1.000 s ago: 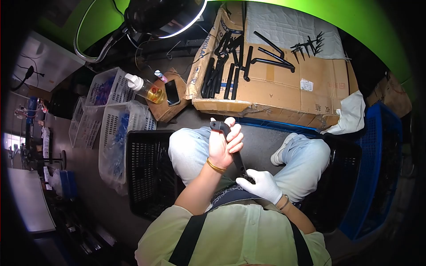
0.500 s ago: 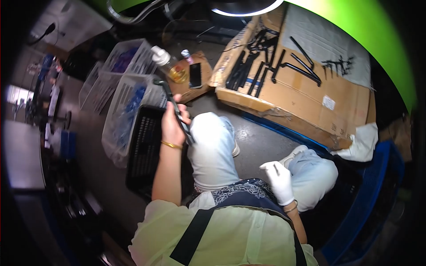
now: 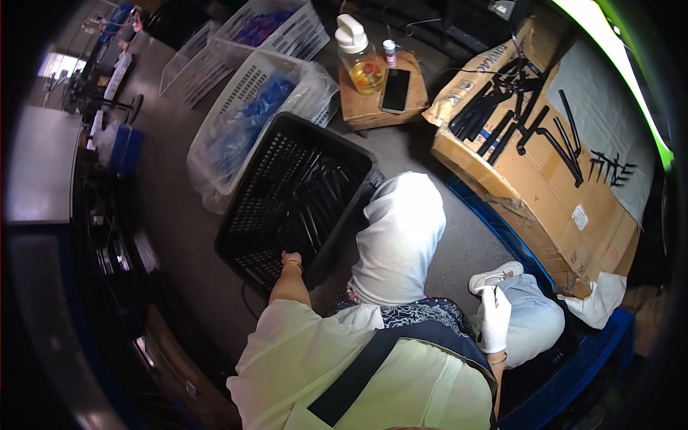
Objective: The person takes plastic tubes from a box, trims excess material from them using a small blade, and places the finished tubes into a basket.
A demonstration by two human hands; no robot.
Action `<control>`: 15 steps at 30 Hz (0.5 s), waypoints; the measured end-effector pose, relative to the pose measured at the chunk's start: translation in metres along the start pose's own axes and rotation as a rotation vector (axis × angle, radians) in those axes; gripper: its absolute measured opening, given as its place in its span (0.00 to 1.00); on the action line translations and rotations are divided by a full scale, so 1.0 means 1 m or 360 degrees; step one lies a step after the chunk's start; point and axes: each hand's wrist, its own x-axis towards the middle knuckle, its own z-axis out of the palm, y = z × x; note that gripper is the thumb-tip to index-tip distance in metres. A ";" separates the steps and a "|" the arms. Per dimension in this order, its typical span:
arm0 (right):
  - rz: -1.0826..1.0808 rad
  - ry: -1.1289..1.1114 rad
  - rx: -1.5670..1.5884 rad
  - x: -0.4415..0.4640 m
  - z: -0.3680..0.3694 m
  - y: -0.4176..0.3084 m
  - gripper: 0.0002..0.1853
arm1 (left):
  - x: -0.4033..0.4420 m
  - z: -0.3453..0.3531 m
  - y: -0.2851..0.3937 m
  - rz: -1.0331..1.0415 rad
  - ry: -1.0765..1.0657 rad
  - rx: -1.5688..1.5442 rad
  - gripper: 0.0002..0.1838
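The bare left hand (image 3: 290,259) is hanging just inside the near rim of the black crate (image 3: 256,188), left of center, beside the dark metal parts (image 3: 319,195) lying there; can't tell how open it is or whether it's gripping anything. Lower right, the gloved right hand (image 3: 495,319) is keeping its fingers bunched, maybe holding something, can't tell. More black tubes (image 3: 473,117) are sitting on the cardboard (image 3: 539,192), upper right.

You're facing wooden stool (image 3: 352,109) on floor (image 3: 459,208). Stool carrying clear bottle (image 3: 364,72) with white top and amber liquid, small capped container (image 3: 389,54), dark-screened phone (image 3: 395,91) lying flat. To your left, white basket (image 3: 228,100) holding blue contents (image 3: 269,94), clear plastic bag (image 3: 317,82) draping over its side. Beyond it, second white basket (image 3: 304,34) holding purple contents (image 3: 261,29). Farther left, blue bin (image 3: 126,149) sitting. Off to your right, crumpled white sheet (image 3: 598,301) hanging.
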 end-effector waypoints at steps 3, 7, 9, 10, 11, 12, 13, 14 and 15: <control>0.0017 0.0002 -0.0089 0.005 0.000 -0.003 0.12 | -0.006 -0.006 -0.010 -0.0045 -0.0126 0.0397 0.36; -0.0236 -0.0026 -0.0228 0.021 -0.009 0.011 0.11 | -0.029 -0.012 0.025 0.0271 0.0098 0.0454 0.29; -0.0108 -0.0039 -0.0314 0.034 -0.028 0.016 0.11 | -0.091 -0.027 0.100 0.0504 0.0425 -0.0011 0.23; -0.0046 -0.0028 -0.0279 0.040 -0.039 0.007 0.11 | -0.071 -0.020 0.126 0.1090 0.0590 -0.0169 0.23; -0.0292 0.0101 -0.0391 0.048 -0.049 0.009 0.10 | -0.082 -0.021 0.170 0.1645 0.0810 -0.0275 0.23; -0.0324 0.0166 -0.0455 0.060 -0.064 0.017 0.10 | -0.163 -0.043 0.231 0.1816 0.0600 -0.0631 0.22; -0.0357 0.0230 -0.0518 0.072 -0.079 0.021 0.10 | -0.207 -0.047 0.279 0.2146 0.0550 -0.0753 0.22; -0.0258 0.0246 -0.0402 0.079 -0.089 0.015 0.10 | -0.262 -0.052 0.319 0.2390 0.0468 -0.0792 0.20; -0.0163 0.0260 -0.0283 0.085 -0.100 0.011 0.10 | -0.316 -0.052 0.353 0.2633 0.0383 -0.0830 0.18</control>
